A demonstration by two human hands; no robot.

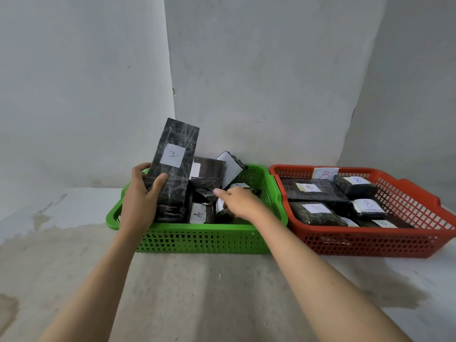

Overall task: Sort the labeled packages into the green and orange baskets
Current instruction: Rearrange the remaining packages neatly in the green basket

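**Both arms out over the green basket**

Left hand [144, 193] curled on a tall package [174, 166] at the green basket [202, 239]'s left end, thumb in front. Right hand [240, 202] over the basket's middle, index finger pointing left, holding nothing.

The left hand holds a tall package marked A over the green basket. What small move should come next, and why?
Probably lay the tall A package flat in the green basket. The left hand grips it upright at the basket's left end, among other A packages, while the right hand reaches into the pile, perhaps making room.
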